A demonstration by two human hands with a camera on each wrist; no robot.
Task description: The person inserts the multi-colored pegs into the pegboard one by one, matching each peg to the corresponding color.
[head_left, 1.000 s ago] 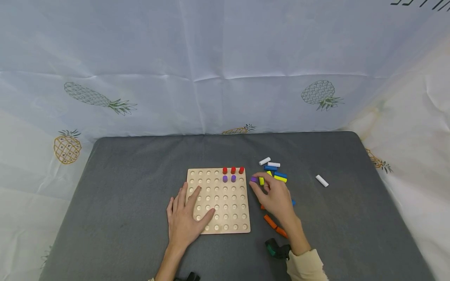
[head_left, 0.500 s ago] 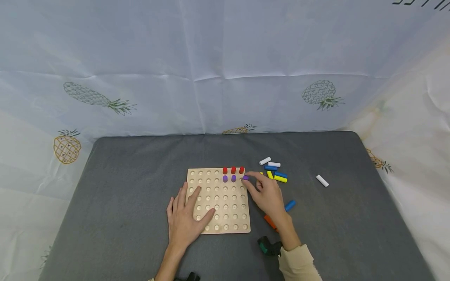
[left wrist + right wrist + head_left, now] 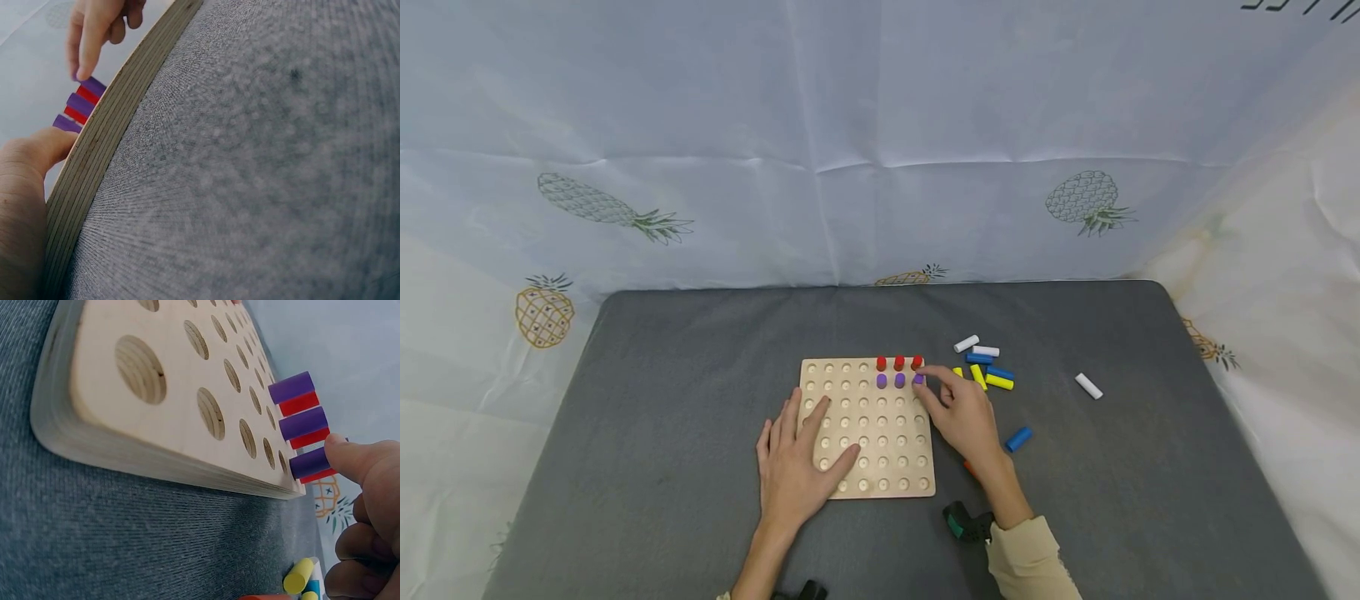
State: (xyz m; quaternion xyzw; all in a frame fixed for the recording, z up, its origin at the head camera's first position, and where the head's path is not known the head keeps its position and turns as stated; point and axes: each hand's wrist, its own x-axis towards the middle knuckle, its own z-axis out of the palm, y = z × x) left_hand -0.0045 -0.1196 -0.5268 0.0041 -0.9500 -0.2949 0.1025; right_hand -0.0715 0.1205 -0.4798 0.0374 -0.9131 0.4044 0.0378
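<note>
A pale wooden pegboard (image 3: 873, 432) with rows of round holes lies on the grey table. My left hand (image 3: 795, 473) rests on its left side, fingers spread. With thumb and index finger, my right hand (image 3: 964, 418) pinches a purple peg (image 3: 309, 463) that stands in the last hole of the second row. Two more purple pegs, one of them the middle purple peg (image 3: 899, 381), stand upright to its left. Behind the purple ones is a row of red pegs (image 3: 881, 363) along the far edge.
Right of the board lie loose white, blue and yellow pegs, among them a yellow peg (image 3: 999, 382). A blue peg (image 3: 1018, 439) lies nearer, and a white peg (image 3: 1088, 386) lies farther right. Orange pegs (image 3: 971, 469) are mostly hidden behind the right forearm.
My right hand has moved left with the purple peg, from beside the board to the end hole of the second row. The left hand has stayed in place.
</note>
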